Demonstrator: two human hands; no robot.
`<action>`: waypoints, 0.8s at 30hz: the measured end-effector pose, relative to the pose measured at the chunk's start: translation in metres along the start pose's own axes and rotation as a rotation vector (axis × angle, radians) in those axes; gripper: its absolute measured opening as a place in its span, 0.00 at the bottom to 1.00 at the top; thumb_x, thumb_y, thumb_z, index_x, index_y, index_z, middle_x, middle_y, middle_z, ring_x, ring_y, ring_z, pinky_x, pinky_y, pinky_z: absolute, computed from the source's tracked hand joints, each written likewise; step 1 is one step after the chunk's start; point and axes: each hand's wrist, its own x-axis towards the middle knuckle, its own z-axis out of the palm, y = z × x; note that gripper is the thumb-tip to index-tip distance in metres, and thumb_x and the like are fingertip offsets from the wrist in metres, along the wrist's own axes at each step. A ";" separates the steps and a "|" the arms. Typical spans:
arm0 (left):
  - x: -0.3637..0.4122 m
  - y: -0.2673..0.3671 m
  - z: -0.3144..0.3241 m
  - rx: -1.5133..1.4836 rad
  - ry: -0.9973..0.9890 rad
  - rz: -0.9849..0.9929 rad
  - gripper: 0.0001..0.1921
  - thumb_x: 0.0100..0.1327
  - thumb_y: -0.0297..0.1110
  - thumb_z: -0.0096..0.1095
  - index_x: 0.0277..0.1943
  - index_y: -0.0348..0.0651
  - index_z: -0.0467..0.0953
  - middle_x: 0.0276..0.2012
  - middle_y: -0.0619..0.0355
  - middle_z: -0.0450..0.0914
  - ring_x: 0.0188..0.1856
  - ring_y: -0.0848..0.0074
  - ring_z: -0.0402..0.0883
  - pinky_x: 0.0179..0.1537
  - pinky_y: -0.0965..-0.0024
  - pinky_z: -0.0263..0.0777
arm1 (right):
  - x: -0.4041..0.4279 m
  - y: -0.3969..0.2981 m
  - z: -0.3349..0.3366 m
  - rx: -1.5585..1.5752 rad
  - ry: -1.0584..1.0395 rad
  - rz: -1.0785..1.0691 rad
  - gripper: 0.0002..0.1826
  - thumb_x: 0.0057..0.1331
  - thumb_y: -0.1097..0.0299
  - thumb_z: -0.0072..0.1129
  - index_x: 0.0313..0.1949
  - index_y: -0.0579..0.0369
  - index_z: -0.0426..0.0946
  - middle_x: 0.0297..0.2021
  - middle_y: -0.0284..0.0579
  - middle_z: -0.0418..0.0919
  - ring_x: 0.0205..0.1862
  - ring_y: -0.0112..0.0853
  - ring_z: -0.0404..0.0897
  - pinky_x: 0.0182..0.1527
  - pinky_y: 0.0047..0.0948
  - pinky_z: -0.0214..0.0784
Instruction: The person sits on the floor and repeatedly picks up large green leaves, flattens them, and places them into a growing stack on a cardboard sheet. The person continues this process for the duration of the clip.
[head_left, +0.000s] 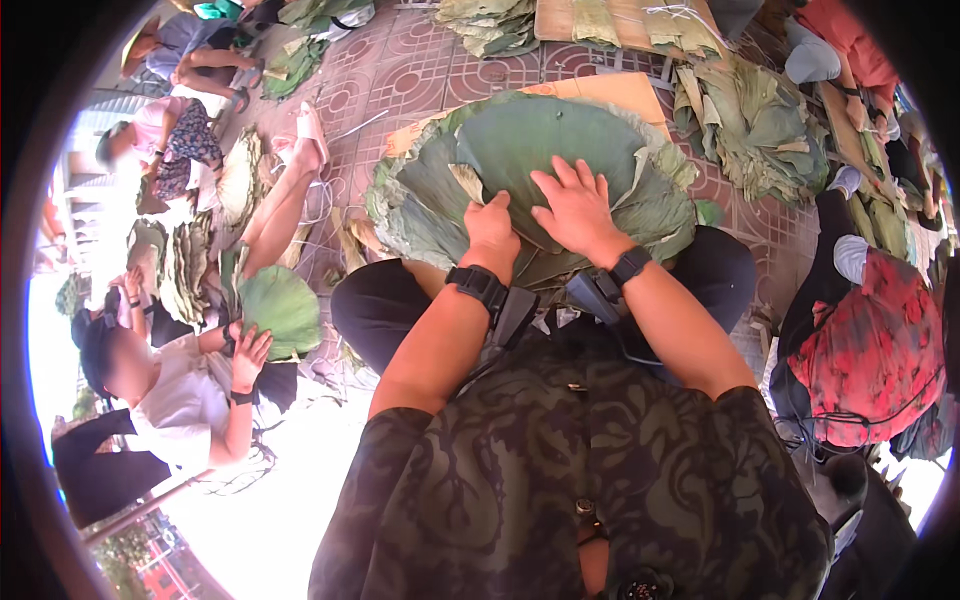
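A broad stack of partly dried lotus leaves (420, 187) lies in front of me, between my bent knees. The top leaf (540, 139) is smooth and dark green, spread over paler, curled leaves. My left hand (491, 229) is closed, pinching the near left part of the top leaf. A folded, yellowish flap of leaf (466, 181) sticks up just beyond its thumb. My right hand (576, 206) rests palm down on the top leaf with its fingers apart, holding nothing. The underside of the stack is hidden.
A flattened cardboard sheet (619, 88) shows behind the stack on red patterned paving (491, 75). More leaf piles (754, 127) lie at the far right. A person at left holds a green leaf (281, 311). Another person's outstretched legs (289, 191) are nearby.
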 end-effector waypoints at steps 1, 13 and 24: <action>0.000 0.005 0.002 0.031 0.013 0.049 0.12 0.60 0.23 0.60 0.45 0.35 0.69 0.37 0.53 0.76 0.35 0.67 0.77 0.31 0.60 0.71 | 0.000 0.013 0.015 0.084 -0.198 0.086 0.30 0.62 0.53 0.56 0.63 0.42 0.64 0.69 0.53 0.53 0.69 0.62 0.47 0.64 0.71 0.41; 0.048 0.043 -0.065 0.345 0.322 0.178 0.20 0.59 0.25 0.62 0.54 0.37 0.69 0.41 0.52 0.75 0.39 0.68 0.74 0.38 0.59 0.69 | 0.006 0.000 0.019 0.028 -0.309 0.150 0.31 0.64 0.50 0.53 0.65 0.39 0.61 0.70 0.51 0.49 0.71 0.59 0.44 0.63 0.72 0.39; 0.000 0.016 0.000 1.675 -0.402 0.802 0.33 0.62 0.52 0.56 0.66 0.44 0.62 0.69 0.46 0.56 0.72 0.50 0.50 0.69 0.50 0.44 | 0.015 0.016 0.013 -0.073 -0.307 0.032 0.29 0.63 0.49 0.52 0.61 0.43 0.66 0.68 0.51 0.55 0.69 0.61 0.50 0.65 0.65 0.43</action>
